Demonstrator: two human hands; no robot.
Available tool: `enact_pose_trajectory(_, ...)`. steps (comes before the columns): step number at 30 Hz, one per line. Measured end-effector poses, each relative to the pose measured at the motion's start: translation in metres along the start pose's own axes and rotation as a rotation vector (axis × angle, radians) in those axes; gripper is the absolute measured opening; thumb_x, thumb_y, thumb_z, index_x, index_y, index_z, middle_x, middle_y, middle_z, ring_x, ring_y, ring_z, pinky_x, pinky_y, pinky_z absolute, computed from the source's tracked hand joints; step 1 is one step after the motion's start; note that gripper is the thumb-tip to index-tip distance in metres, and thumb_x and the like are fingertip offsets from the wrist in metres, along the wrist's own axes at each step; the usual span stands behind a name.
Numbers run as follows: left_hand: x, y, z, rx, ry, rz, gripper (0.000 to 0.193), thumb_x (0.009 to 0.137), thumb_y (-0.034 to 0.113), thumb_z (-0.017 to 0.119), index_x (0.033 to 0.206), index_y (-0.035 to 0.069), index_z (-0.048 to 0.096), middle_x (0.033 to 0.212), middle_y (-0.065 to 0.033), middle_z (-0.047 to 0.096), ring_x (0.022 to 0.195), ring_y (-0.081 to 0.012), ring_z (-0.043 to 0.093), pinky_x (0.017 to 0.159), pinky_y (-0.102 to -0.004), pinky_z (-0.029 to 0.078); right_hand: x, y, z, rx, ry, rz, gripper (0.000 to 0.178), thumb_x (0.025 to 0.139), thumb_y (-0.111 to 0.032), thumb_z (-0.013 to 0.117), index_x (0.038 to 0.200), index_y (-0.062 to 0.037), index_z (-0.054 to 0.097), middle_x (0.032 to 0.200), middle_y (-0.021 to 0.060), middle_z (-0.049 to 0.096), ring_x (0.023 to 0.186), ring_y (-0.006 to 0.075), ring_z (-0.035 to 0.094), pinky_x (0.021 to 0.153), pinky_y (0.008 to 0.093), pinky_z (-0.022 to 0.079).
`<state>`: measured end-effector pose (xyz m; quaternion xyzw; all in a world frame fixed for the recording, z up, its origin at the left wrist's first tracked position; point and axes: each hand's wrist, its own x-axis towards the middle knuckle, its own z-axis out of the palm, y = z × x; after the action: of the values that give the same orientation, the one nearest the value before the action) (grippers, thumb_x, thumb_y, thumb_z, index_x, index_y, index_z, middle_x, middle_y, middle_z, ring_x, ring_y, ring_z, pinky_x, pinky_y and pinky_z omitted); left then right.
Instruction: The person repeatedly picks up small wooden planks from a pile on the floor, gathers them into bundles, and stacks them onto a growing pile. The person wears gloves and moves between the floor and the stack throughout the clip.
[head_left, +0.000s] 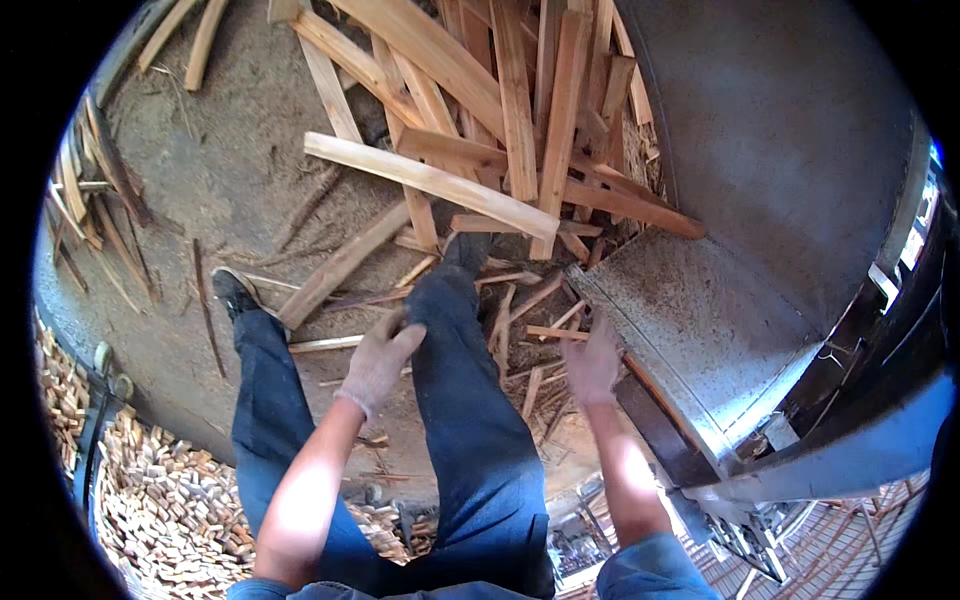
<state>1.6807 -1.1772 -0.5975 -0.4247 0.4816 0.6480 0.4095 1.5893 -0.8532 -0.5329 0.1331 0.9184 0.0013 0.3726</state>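
Observation:
My left hand [383,362], in a pale work glove, hangs beside my bent knee with its fingers stretched out and the thumb apart. It holds nothing. My right hand [594,362], gloved too, is next to the edge of a metal chute [715,315], its fingers extended. A thin wood strip [553,332] ends at that hand; I cannot tell whether they touch. Beyond my hands, a pale sawn wood slat [430,184] lies across a heap of rough slats [515,100]. A thicker slat [345,263] rests on the ground between my feet.
A large dark metal sheet [780,130] rises at the right behind the chute. Scraps of wood [540,385] litter the ground between my leg and the chute. At the lower left is a big pile of short cut blocks [170,500]. More slats [110,200] lie at the far left.

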Motion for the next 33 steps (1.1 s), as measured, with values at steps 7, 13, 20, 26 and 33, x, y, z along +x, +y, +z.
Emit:
enact_pose_trajectory(7, 0.095, 0.070, 0.085, -0.442, -0.068, 0.051, 0.053, 0.097, 0.037, 0.067, 0.137, 0.004, 0.059, 0.110, -0.0043, 0.067, 0.092, -0.0147, 0.062, 0.082, -0.0301, 0.052, 0.227, -0.007, -0.073, -0.644, 0.276, -0.368, 0.066, 0.083, -0.027, 0.077, 0.139, 0.0000, 0.054, 0.136, 0.0226, 0.060, 0.129, 0.0413, 0.055, 0.105, 0.0554, 0.046)
enact_pose_trajectory(13, 0.183, 0.047, 0.102, -0.562, 0.212, 0.144, 0.041, 0.092, 0.033, 0.066, 0.120, 0.003, 0.069, 0.104, -0.0090, 0.069, 0.095, -0.0143, 0.064, 0.082, -0.0317, 0.051, 0.207, -0.047, -0.085, -0.603, -0.253, -0.358, 0.039, 0.082, -0.021, 0.070, 0.114, 0.0011, 0.068, 0.110, 0.0272, 0.071, 0.103, 0.0431, 0.069, 0.091, 0.0507, 0.054)
enact_pose_trajectory(20, 0.113, 0.103, 0.078, -0.172, 0.434, 0.181, 0.037, 0.091, 0.026, 0.063, 0.117, 0.000, 0.072, 0.102, -0.0137, 0.074, 0.096, -0.0221, 0.069, 0.087, -0.0357, 0.052, 0.013, -0.040, -0.078, 0.062, -0.197, 0.144, 0.043, 0.078, -0.027, 0.075, 0.107, 0.0031, 0.067, 0.092, 0.0238, 0.072, 0.087, 0.0387, 0.071, 0.082, 0.0463, 0.054)
enact_pose_trajectory(26, 0.172, 0.103, 0.030, -0.456, 0.295, -0.049, 0.092, 0.086, 0.055, 0.076, 0.142, -0.011, 0.044, 0.116, -0.0218, 0.067, 0.096, -0.0319, 0.067, 0.083, -0.0388, 0.053, -0.028, -0.041, -0.052, 0.530, 0.092, 0.271, 0.038, 0.079, -0.022, 0.075, 0.103, 0.0046, 0.063, 0.085, 0.0165, 0.069, 0.080, 0.0250, 0.070, 0.075, 0.0379, 0.054)
enact_pose_trajectory(33, 0.173, 0.116, 0.016, -0.485, 0.223, 0.128, 0.056, 0.091, 0.044, 0.075, 0.128, 0.007, 0.054, 0.098, -0.0032, 0.064, 0.081, -0.0128, 0.060, 0.066, -0.0287, 0.045, 0.203, -0.124, -0.062, 0.490, 0.164, -0.174, 0.076, 0.082, -0.039, 0.076, 0.138, 0.0070, 0.051, 0.123, 0.0249, 0.067, 0.112, 0.0367, 0.066, 0.099, 0.0433, 0.049)
